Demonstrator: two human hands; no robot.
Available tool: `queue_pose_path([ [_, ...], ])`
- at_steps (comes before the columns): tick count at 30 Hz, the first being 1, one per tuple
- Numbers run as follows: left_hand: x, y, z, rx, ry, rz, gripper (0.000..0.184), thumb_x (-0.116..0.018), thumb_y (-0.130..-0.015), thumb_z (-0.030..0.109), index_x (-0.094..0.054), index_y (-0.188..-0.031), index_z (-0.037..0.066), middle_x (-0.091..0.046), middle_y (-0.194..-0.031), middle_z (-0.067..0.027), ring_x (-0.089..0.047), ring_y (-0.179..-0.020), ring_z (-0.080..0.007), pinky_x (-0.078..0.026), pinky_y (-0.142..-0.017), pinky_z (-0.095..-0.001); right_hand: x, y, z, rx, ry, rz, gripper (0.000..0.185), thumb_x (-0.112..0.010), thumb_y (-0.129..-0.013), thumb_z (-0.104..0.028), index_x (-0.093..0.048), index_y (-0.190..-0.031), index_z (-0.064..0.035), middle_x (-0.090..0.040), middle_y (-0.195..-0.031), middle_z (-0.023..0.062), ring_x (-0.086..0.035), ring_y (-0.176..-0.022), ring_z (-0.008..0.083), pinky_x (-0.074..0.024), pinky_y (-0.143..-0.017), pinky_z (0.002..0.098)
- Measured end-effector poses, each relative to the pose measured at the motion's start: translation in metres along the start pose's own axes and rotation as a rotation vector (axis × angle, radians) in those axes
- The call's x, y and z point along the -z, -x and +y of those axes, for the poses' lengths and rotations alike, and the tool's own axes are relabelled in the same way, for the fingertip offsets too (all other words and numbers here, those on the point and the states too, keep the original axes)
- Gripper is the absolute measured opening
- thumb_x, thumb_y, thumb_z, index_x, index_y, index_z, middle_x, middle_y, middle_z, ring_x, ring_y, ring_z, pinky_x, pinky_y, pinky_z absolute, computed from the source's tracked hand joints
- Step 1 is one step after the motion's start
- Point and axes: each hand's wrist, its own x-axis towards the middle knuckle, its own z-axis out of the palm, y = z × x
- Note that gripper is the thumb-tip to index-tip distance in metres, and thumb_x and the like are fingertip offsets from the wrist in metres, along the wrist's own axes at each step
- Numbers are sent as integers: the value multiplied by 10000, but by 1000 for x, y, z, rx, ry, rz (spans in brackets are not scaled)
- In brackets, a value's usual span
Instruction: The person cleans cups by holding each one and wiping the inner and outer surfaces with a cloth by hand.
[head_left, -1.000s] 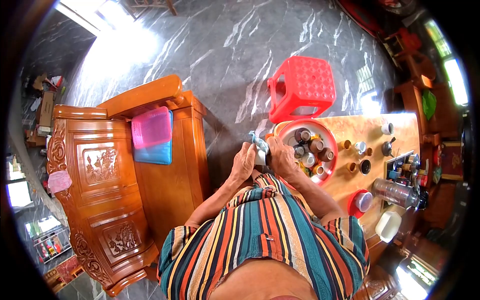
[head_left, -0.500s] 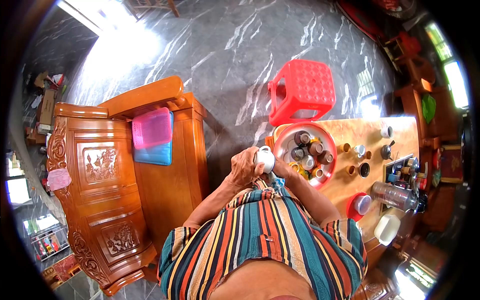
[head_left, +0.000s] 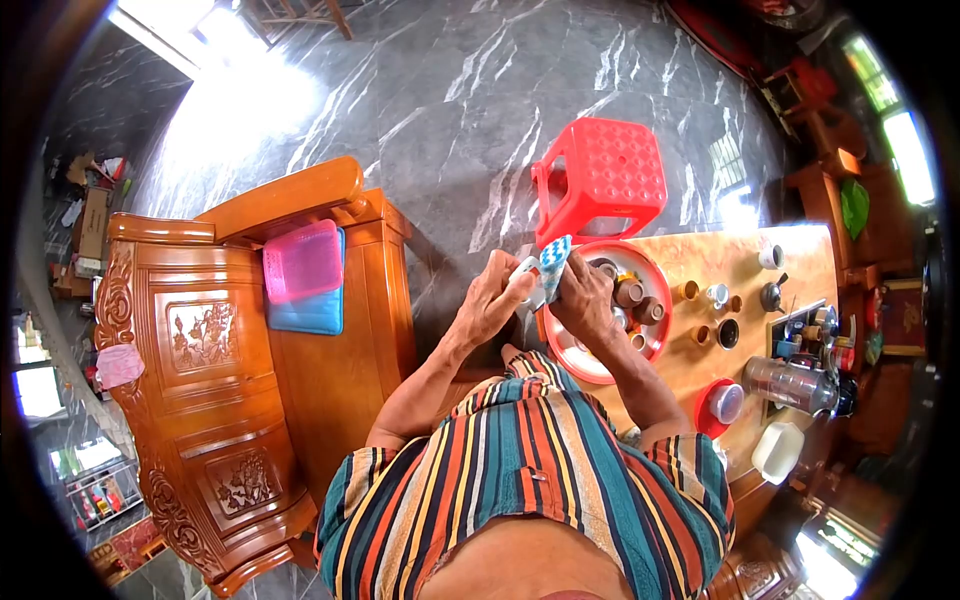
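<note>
**White cup and checked cloth between two bare hands, beside a red-rimmed tray**

The left hand (head_left: pixel 490 297) pinches a smooth, glossy white cup (head_left: pixel 528 268) between thumb and curled fingers. The right hand (head_left: pixel 586 292) has its fingers bent and bunched around a soft blue-and-white checked cloth (head_left: pixel 555 262), which is folded against the cup; how each of its fingertips sits cannot be told. The cup is held up between the two hands, tilted, its lower part partly covered by cloth.

Just right of the right-hand fingers, and partly hidden by that hand, is a round tray (head_left: pixel 662 345) with a smooth red rim and a pale inside. Rounded brown cups (head_left: pixel 630 292) crowd it, near one another. The tray lies at the left end of a glossy wooden table (head_left: pixel 750 262), where small cups (head_left: pixel 718 294) stand farther right of the fingers.

Ahead and to the right of the fingertips, a red plastic stool (head_left: pixel 620 175) with a studded seat stands close to the tray's far edge. Left of the left-hand fingers, a gap of floor separates them from the squared edge of a polished, carved wooden bench (head_left: pixel 335 375). Straight ahead, open grey marbled floor (head_left: pixel 440 130) with white veins gives the fingers free room.
</note>
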Motion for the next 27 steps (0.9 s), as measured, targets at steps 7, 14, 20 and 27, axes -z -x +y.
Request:
queue_pose_path([
  [7,-6,-7,9,-219,-19,-3,386,-593,-926,378,-478,-1062,35,-548,-881,-46,-496,-829,-90,-434,-724,-262,3,-7,-3,-163,-243,39,354,-658,-692,-35,-602,-1038,-82,-622,-972,126,-625,-763,325,-505,-626,383],
  [14,-12,-1,7,-374,-3,38,462,-659,-884,349,-477,-1169,35,-597,-968,-92,-527,-811,-111,-468,-730,-277,-15,14,6,-629,-1123,-145,102,-617,-852,-123,-664,-908,-51,-661,-854,-8,-574,-813,56,-483,-685,260],
  [20,-11,2,-2,-378,-161,24,604,-717,-823,388,-490,-1251,27,-592,-1017,-78,-550,-874,-100,-482,-762,-263,-24,28,17,-941,-1528,-355,263,-602,-885,-200,-584,-1111,-68,-645,-956,12,-610,-778,84,-499,-657,251],
  [27,-6,-4,-17,-243,-61,-73,572,-599,-878,489,-470,-1177,18,-595,-983,-136,-587,-866,-186,-480,-773,-305,-7,23,4,-571,-785,-122,192,-693,-762,-123,-666,-930,-35,-665,-838,83,-660,-755,186,-510,-659,305],
])
